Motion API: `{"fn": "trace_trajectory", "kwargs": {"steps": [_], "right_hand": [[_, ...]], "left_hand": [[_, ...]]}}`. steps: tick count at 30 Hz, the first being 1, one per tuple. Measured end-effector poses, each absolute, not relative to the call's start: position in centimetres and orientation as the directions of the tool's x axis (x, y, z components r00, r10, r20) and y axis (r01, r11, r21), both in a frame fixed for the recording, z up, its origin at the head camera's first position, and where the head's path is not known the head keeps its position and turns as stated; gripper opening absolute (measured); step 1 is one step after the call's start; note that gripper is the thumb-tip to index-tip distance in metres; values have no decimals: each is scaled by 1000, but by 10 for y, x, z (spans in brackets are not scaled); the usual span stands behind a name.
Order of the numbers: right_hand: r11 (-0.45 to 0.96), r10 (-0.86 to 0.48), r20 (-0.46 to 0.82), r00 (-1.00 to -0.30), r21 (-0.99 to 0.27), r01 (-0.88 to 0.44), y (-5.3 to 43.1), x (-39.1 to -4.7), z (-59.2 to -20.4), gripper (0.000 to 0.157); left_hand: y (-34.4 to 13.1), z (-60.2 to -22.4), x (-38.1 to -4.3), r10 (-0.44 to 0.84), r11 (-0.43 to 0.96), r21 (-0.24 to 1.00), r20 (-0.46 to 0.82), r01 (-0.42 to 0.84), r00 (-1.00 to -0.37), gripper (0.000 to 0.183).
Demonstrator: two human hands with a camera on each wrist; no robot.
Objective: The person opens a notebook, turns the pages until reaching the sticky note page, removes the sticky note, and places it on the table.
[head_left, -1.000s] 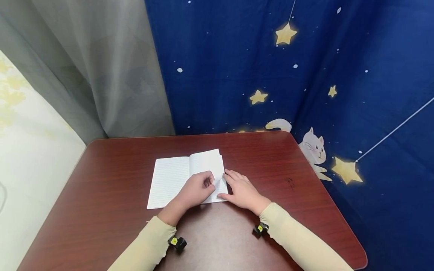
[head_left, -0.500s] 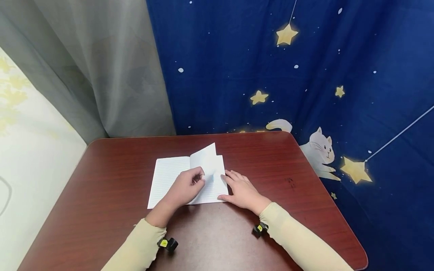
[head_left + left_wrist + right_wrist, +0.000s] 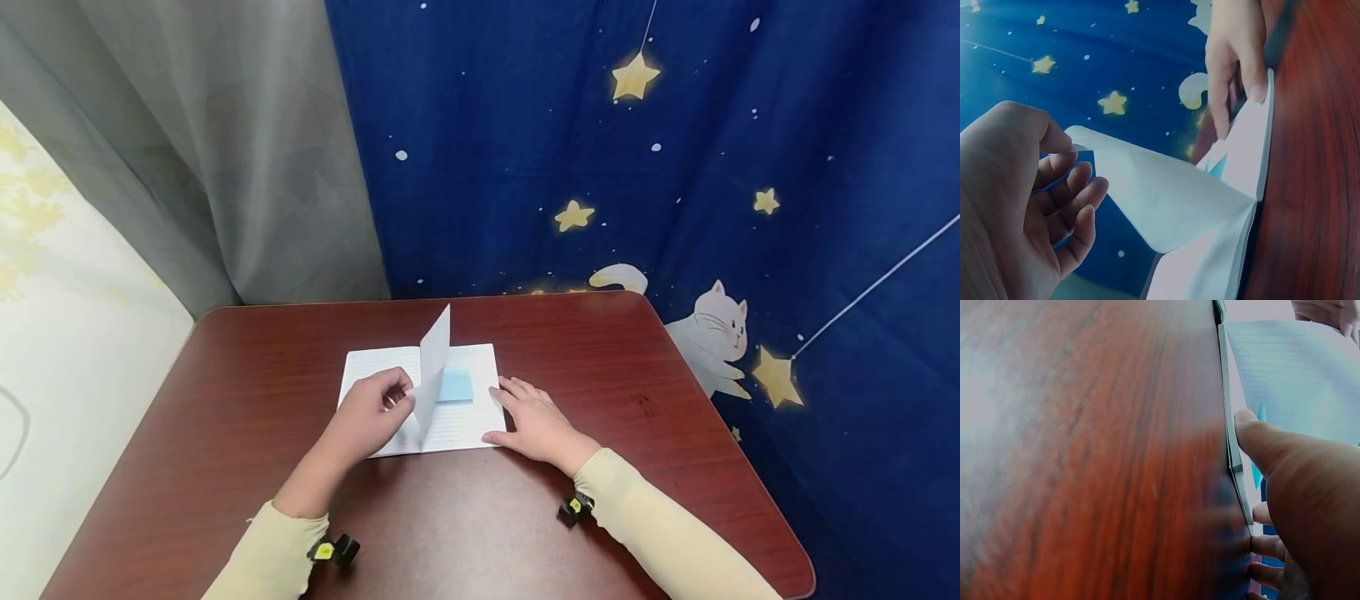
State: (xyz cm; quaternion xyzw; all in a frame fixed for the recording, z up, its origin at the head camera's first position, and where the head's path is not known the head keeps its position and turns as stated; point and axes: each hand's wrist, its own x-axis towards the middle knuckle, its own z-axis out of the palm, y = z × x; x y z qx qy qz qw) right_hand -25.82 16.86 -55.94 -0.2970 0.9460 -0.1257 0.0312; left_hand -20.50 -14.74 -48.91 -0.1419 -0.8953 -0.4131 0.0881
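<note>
An open lined notebook (image 3: pixel 480 425) lies on the table, one of its pages (image 3: pixel 435 350) standing upright near the spine. Between thumb and forefinger my left hand (image 3: pixel 377 408) pinches the edge of that page; in the left wrist view the page (image 3: pixel 1154 194) bows away from the fingertips. A light blue sticky note (image 3: pixel 455 386) lies on the right-hand page, partly behind the raised one. My right hand (image 3: pixel 534 419) rests at the notebook's right edge, thumb on the lower corner and fingers spread, seemingly holding nothing.
The reddish-brown table (image 3: pixel 600 350) has rounded corners. Behind it hang a grey curtain (image 3: pixel 277 167) and a blue curtain (image 3: pixel 510 125) with stars and a cat. A pale wall (image 3: pixel 67 350) stands at the left.
My left hand has moved left, swinging the page from nearly flat on the right to upright. The blue sticky note has come into clear view. My right hand has stayed in place.
</note>
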Motion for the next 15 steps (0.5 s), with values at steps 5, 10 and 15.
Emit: {"fn": "trace_trajectory", "kwargs": {"steps": [5,10,15], "right_hand": [[792,-568,8,-823,-266,-549,169,-257,-557,90],[792,-566,7,-824,-274,-546,168,-256,-555,89],[791,-564,6,-826,-283,-543,168,-255,-553,89]], "left_hand": [[-160,-487,-199,163,630,712,268,309,-949,17],[-171,-485,-194,157,635,710,266,303,-951,18],[-178,-485,-191,150,638,712,258,293,-954,19]]}}
